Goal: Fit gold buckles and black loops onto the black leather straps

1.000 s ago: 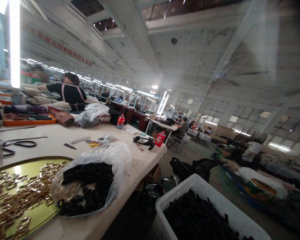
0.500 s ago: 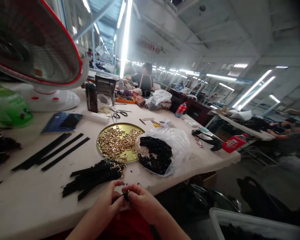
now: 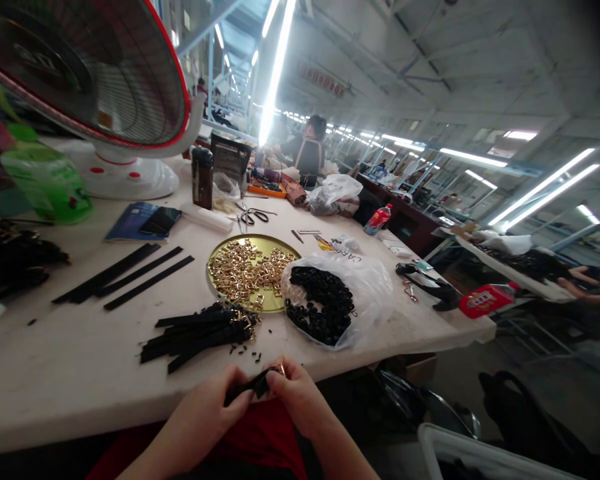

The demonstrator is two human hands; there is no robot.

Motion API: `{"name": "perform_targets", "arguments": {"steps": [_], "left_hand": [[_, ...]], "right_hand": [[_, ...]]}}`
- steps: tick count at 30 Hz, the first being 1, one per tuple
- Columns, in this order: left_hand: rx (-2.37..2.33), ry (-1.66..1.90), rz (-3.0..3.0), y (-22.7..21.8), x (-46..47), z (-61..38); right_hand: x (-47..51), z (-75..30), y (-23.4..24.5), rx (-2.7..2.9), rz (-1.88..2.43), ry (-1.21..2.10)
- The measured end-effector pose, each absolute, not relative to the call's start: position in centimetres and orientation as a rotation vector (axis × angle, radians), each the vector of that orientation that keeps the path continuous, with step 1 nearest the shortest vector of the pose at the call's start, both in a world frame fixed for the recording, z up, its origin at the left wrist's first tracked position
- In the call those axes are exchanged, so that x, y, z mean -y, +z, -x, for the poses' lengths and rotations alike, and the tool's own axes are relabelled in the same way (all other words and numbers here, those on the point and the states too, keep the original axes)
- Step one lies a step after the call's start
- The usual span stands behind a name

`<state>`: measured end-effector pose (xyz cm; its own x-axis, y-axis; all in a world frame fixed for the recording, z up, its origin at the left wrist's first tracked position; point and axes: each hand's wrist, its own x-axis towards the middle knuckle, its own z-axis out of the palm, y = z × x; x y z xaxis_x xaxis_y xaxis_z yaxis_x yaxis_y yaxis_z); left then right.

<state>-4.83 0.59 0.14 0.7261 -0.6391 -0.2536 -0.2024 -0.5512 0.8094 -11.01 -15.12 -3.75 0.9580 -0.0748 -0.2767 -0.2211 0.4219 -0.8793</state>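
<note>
Just off the table's front edge, my left hand [image 3: 220, 400] is closed around a black strap [image 3: 261, 387]. My right hand [image 3: 293, 390] pinches the same strap at its other end, where a small gold buckle [image 3: 280, 369] shows at the fingertips. Beyond my hands lies a pile of black straps [image 3: 200, 333] with gold buckles at their right ends. Behind the pile, a round gold tray [image 3: 275, 308] bears many loose gold buckles [image 3: 245, 270]. To its right, an open clear plastic bag [image 3: 373, 293] holds small black pieces [image 3: 325, 307].
Longer black strips [image 3: 147, 283] lie at the left, near a blue booklet [image 3: 135, 220]. A fan [image 3: 130, 177] and a green bottle [image 3: 45, 177] stand behind them. Scissors [image 3: 254, 213] lie farther back. A red bottle [image 3: 487, 300] is at the right edge; a white bin [image 3: 430, 433] sits below.
The view has swung left and slightly down. Between my hands, more of the black strap and a gold buckle now show; both hands still hold on.
</note>
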Motion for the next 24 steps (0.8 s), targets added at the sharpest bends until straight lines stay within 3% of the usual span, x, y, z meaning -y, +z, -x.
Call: {"name": "perform_targets", "arguments": {"steps": [13, 20, 24], "left_hand": [[0.662, -0.798, -1.874, -1.8, -0.5, 4.8], [0.556, -0.844, -1.891, -3.0, -0.7, 4.7], [0.520, -0.859, -1.862, -3.4, -0.1, 5.0]], "right_hand": [[14.2, 11.8, -4.4, -0.314, 1.462, -0.007], [13.3, 12.7, -5.8, -0.331, 1.954, -0.284], [13.6, 13.0, -5.6, -0.268, 1.926, -0.218]]}}
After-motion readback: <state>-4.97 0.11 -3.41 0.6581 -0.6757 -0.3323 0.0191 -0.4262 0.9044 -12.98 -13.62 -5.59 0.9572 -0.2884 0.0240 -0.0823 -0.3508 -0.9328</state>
